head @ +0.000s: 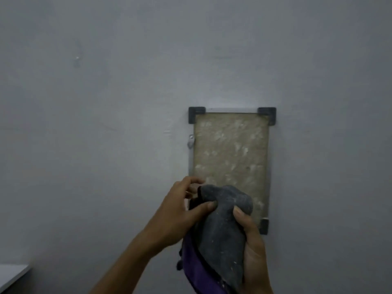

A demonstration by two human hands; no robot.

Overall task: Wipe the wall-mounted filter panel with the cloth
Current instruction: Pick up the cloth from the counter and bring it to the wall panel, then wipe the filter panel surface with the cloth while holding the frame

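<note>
A rectangular filter panel (230, 149) hangs on the wall, its beige mesh mottled with pale dusty patches, with a light frame and dark corner brackets. A bunched grey cloth (220, 228) with a purple underside is held in front of the panel's lower part and hides its bottom-left corner. My right hand (252, 249) grips the cloth from the right, thumb on top. On the left side of the cloth, my left hand (180, 211) pinches the upper edge with thumb and fingers.
The plain grey-white wall (106, 102) surrounds the panel. A small metal clip (191, 141) sits on the panel's left edge. A white surface corner (12, 274) shows at the bottom left.
</note>
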